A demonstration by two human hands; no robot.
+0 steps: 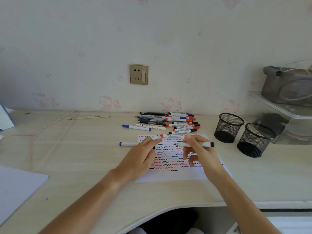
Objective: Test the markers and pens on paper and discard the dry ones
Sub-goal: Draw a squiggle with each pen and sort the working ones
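The black marker [195, 145] is up in the right hand [200, 152], pinched between thumb and fingers, lying nearly level over the paper [170, 176] with its black end pointing right and its tip toward the middle of the sheet. That sheet is crowded with short red, blue and black squiggles, row upon row, and sits flat on the desk [84, 157]. The left hand [140, 157] rests on the paper's left edge, fingers reaching forward; something small and black peeks out under them, though whether the hand holds it, I cannot tell. A blue-capped marker [128, 144] lies just beside that hand, partly tucked under the fingers. A red marker [173, 136] stretches along the top edge of the sheet, right by both sets of fingertips. Beyond it, a loose pile of pens and markers [168, 123] spreads out near the wall, with one blue marker [136, 127] lying at its left edge. Off to the right stand two black mesh cups [228, 127], close together. A wall socket [139, 74] is mounted above the pile, and a pink cord [50, 130] trails across the left of the desk
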